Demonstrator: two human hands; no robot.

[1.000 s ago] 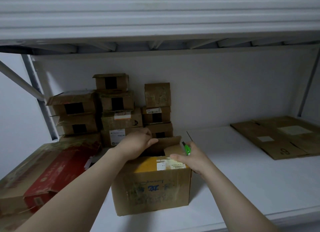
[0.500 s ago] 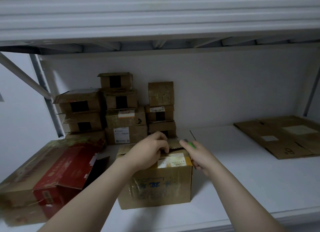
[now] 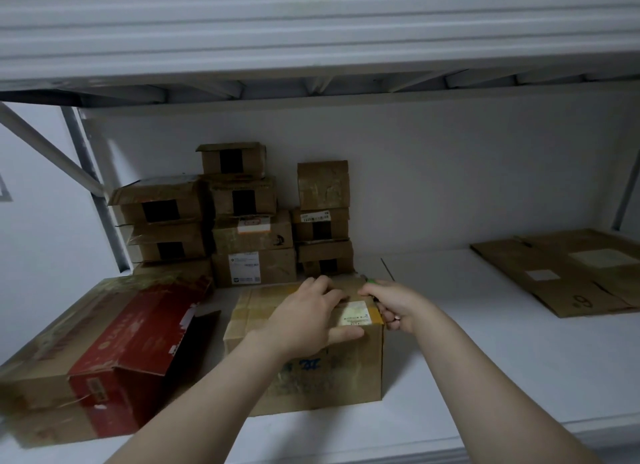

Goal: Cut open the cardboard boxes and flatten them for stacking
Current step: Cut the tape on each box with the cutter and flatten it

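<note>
The right hand (image 3: 394,306) is curled tight round a green cutter (image 3: 371,281). Only the cutter's green tip shows past the knuckles, so I cannot tell whether the blade is out. The hand sits at the far right top corner of the cardboard box (image 3: 322,380), probably so the blade can enter the taped seam from the edge.

The left hand (image 3: 311,316) grips nothing. It lies flat on the box top, fingers spread and fairly straight, thumb along the front top edge. It seems to be pressing the flaps down to steady the box and give the cutter a firm, level surface. Those fingers lie near the line a cut would likely take, which I judge the main risk.

This 1 box stands upright near the front of the white shelf (image 3: 485,352), its flaps closed. A white label (image 3: 356,313) on its top lies between the 2 hands.

Just beside it on the left, a red box (image 3: 138,349) lies on its side with an end open. Behind, a stack of small boxes (image 3: 252,235) stands against the back wall, apparently awaiting the same treatment. Well apart on the right, flattened cardboard (image 3: 571,276) lies on the shelf, likely the pile this box will join.
</note>
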